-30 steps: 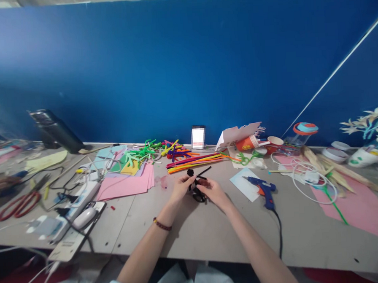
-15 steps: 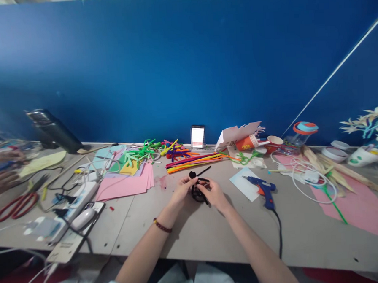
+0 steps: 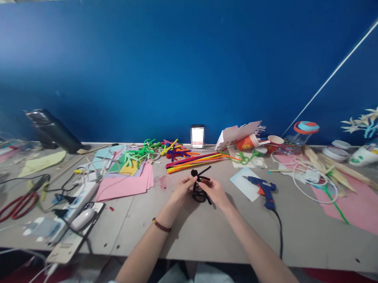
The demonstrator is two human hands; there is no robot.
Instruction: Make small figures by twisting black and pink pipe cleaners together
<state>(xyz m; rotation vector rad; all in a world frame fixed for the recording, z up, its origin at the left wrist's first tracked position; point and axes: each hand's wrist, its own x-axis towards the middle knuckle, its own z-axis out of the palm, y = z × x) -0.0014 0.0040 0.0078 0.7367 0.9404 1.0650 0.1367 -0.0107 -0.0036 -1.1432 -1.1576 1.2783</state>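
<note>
Between my hands is a small figure of bent black pipe cleaners point(image 3: 199, 195), with a round knob on top, a loop below and loose ends sticking out. My left hand point(image 3: 182, 190) pinches it near the knob from the left. From the right, the fingers of my right hand point(image 3: 215, 191) are closed on its middle, just under a straight end that points up and right. Just beyond my hands lies a bundle of coloured pipe cleaners point(image 3: 194, 161). The fingertips partly hide where the black strands cross.
A blue glue gun point(image 3: 267, 191) rests by white paper point(image 3: 244, 181) on the right. Pink sheets point(image 3: 123, 186), a power strip point(image 3: 74, 211) and red-handled scissors point(image 3: 17, 206) lie left. A phone point(image 3: 198, 137) leans on the blue partition. Green pipe cleaners point(image 3: 142, 153) are heaped behind.
My right fingers have shifted slightly on the black pipe cleaners, and the straight end now stands more clear of them. Another person's hands at the far left have left the view.
</note>
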